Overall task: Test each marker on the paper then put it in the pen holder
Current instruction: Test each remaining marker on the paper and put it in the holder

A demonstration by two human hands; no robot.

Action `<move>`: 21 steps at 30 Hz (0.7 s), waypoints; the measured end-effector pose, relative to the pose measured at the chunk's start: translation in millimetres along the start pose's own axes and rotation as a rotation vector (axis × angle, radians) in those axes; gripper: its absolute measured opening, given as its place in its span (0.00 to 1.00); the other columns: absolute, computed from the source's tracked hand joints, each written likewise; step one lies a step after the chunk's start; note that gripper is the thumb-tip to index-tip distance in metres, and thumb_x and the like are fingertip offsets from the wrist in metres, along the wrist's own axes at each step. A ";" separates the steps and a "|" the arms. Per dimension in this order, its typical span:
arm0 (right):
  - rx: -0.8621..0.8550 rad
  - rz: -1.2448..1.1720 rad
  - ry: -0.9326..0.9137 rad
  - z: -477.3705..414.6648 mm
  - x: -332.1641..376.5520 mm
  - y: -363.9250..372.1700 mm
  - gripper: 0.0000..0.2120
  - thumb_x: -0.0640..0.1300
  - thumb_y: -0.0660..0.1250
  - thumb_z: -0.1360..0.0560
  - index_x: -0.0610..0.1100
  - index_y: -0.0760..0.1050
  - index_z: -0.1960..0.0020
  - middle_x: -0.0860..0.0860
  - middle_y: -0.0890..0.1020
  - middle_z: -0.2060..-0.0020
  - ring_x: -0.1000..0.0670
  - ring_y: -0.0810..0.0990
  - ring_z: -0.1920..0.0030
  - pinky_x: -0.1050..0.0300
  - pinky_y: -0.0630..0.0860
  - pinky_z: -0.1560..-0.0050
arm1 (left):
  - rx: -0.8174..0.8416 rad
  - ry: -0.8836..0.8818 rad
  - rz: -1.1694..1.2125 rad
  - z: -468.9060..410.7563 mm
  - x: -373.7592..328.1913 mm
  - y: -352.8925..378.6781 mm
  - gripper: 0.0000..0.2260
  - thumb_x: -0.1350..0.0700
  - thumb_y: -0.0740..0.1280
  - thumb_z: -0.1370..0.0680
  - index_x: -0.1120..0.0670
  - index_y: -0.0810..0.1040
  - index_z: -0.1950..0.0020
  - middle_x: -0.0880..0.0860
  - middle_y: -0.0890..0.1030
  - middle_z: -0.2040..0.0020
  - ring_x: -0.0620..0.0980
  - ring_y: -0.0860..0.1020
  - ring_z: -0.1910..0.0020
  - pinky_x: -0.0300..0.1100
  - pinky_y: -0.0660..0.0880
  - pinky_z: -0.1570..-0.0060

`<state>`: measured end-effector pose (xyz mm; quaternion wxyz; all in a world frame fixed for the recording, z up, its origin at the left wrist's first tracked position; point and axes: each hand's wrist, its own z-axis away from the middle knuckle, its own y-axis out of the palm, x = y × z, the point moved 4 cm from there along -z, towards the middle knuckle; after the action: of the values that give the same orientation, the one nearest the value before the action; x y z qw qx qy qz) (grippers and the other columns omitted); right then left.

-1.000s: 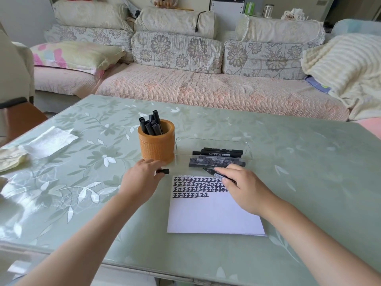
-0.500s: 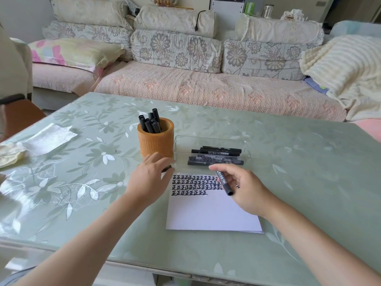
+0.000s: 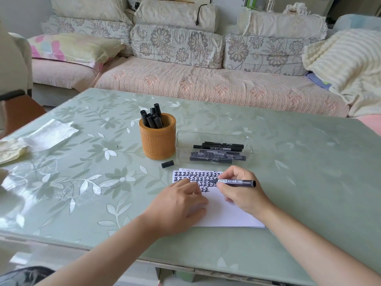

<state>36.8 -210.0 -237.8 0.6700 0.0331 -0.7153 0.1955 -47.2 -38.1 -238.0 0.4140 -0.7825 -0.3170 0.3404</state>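
Two hands low over paper (image 3: 222,211): left hand (image 3: 181,205) flat, pressing it; right hand (image 3: 239,190) pinching marker (image 3: 237,182).

Bright, soft daylight; glare on the glossy table (image 3: 61,182) at left; edges perhaps slightly bowed.

desk (image 3: 288,162): glossy glass-like top over a leaf print. pen holder (image 3: 157,141): matt, textured wood look. tray (image 3: 213,137): clear smooth plastic. paper (image 3: 224,213): matt white. markers (image 3: 218,146): black plastic. sofa (image 3: 206,83): quilted cloth.
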 end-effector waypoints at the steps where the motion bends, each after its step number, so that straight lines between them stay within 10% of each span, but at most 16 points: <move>1: -0.007 0.023 0.008 -0.5 -1.4 0.9 0.07 0.33 0.71 0.28 0.41 0.75 0.61 0.44 0.78 0.72 0.48 0.71 0.76 0.59 0.69 0.73 | 0.005 -0.007 -0.004 0.2 0.0 0.0 0.06 0.49 0.65 0.23 0.46 0.81 0.51 0.46 0.74 0.54 0.49 0.73 0.56 0.45 0.73 0.58; 21: 0.040 0.181 -0.115 0.0 -5.5 1.3 0.12 0.35 0.71 0.29 0.41 0.68 0.66 0.55 0.74 0.72 0.52 0.68 0.71 0.59 0.63 0.70 | 0.013 -0.054 0.011 -0.9 1.2 -0.7 0.07 0.48 0.67 0.24 0.45 0.81 0.49 0.46 0.74 0.54 0.48 0.72 0.55 0.43 0.73 0.58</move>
<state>36.9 -210.0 -243.5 0.6068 -0.0072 -0.7485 0.2675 -46.0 -37.3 -237.3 0.4089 -0.7719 -0.3215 0.3656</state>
